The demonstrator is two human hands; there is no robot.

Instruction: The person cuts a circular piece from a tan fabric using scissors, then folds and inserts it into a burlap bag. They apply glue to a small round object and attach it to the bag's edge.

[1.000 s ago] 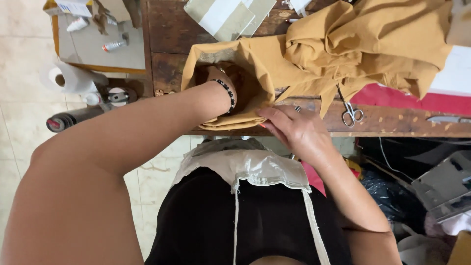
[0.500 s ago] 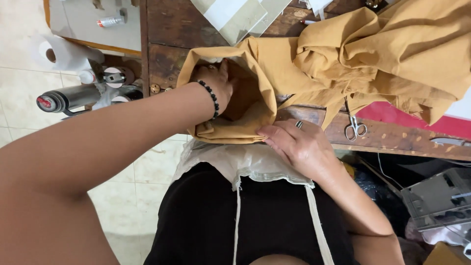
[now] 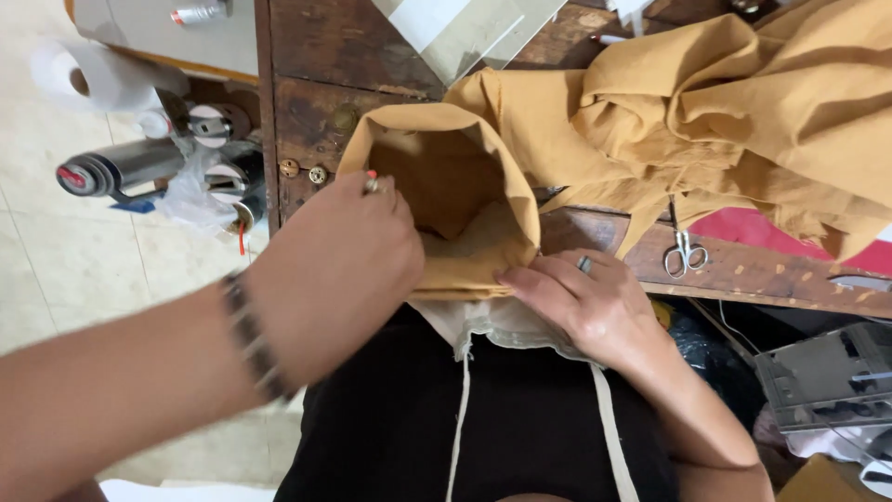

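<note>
The left hand (image 3: 339,265) pinches the near rim of the mustard fabric tube (image 3: 455,186), whose opening gapes just beyond it. The right hand (image 3: 585,302) presses flat, fingers together, on its folded lower edge at the desk (image 3: 743,270) (scissors (image 3: 686,251) lie farther right).

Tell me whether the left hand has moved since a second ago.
Yes. The left hand has pulled back out of the fabric tube toward the table edge.
</note>
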